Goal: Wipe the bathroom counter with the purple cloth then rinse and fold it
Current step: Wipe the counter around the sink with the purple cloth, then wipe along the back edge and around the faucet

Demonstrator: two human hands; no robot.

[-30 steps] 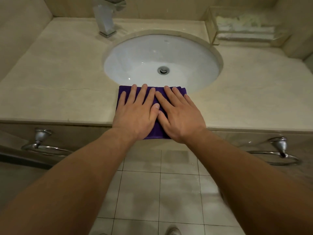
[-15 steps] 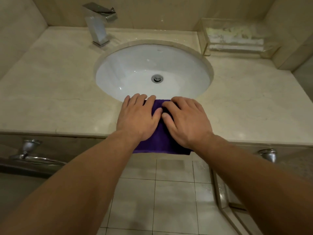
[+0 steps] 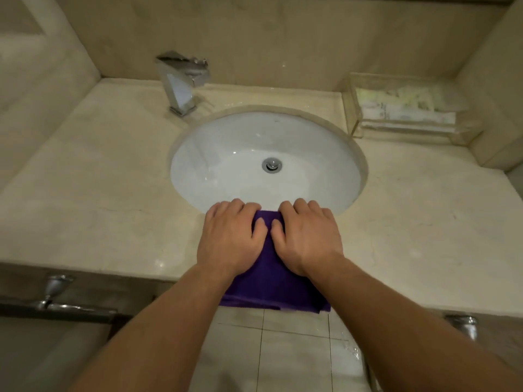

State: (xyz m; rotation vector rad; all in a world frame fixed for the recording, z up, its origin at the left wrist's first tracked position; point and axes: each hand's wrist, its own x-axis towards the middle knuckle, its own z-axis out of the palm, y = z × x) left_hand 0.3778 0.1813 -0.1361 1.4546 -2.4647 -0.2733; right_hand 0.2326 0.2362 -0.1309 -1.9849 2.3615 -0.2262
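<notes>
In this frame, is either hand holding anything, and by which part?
Both. The left hand and right hand grip the purple cloth along its far edge beside the sink, fingers curled over that edge, thumbs on top.

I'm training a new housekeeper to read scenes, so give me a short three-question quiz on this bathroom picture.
1. True or false: the folded purple cloth lies inside the white oval sink basin.
2. Multiple choice: the chrome faucet stands at the basin's A) back left, B) back right, C) front.
3. Fill in: the left hand and right hand both grip the cloth with ____ fingers.

Key: 1 false, it lies on the beige marble counter, overhanging its front edge. 2 A. 3 curled.
</notes>
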